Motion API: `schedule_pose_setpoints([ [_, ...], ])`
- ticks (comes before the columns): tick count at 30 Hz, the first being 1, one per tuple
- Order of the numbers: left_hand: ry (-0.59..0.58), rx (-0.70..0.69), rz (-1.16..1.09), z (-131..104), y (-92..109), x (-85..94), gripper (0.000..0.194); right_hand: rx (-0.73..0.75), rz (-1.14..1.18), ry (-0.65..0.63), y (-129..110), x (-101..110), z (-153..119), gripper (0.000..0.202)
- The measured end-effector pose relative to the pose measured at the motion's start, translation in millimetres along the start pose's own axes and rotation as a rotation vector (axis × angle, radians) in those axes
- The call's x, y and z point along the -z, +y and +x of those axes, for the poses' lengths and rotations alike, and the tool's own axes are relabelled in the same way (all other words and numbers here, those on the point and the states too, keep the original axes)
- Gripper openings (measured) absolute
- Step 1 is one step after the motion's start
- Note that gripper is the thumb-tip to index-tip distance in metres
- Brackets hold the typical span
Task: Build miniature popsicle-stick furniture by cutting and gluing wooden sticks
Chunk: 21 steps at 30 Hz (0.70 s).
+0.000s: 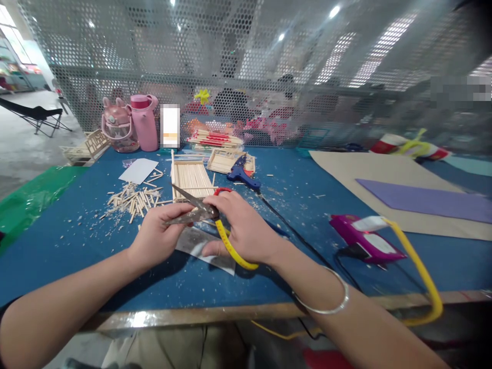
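Note:
My right hand [244, 225] grips a pair of scissors [205, 211], its blades parted and pointing left. One handle shows red; a yellow loop with dark marks curves below my fingers. My left hand [159, 233] is closed beside the blades, its fingers pinched together; whatever it may hold is hidden behind the blades. Just beyond the scissors lies a small panel of wooden sticks [190, 177] with raised edges. Under my hands rests a greyish sheet [215, 251]. A heap of short cut sticks [136, 202] lies left of the panel.
A blue glue gun [242, 174] lies behind my right hand, its cable running right. Further right are a purple power socket [365, 238] with a yellow cord and a purple sheet [423, 200]. Two pink bottles [144, 123] stand at the back left, before a perforated metal screen [184, 56].

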<state>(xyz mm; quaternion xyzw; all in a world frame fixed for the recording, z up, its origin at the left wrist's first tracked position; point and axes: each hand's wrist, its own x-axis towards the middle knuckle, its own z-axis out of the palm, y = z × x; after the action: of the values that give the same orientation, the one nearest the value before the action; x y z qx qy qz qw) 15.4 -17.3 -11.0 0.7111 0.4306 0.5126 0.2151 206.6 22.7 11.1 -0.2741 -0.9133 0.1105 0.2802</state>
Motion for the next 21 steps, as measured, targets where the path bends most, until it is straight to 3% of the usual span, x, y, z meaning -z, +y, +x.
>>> schedule_pose_setpoints([
  [5,-0.045,-0.083,0.046,0.5,1.2,2.3,0.031,-0.006,-0.008,-0.025,-2.0,0.7,-0.3,0.084],
  [10,-0.006,-0.163,0.09,0.3,0.7,2.6,0.028,0.011,-0.032,-0.012,-2.5,-1.6,-1.4,0.09],
  [21,0.073,-0.21,0.125,-4.3,-3.5,-0.8,0.035,0.028,-0.092,0.017,-3.8,-3.8,-2.6,0.078],
])
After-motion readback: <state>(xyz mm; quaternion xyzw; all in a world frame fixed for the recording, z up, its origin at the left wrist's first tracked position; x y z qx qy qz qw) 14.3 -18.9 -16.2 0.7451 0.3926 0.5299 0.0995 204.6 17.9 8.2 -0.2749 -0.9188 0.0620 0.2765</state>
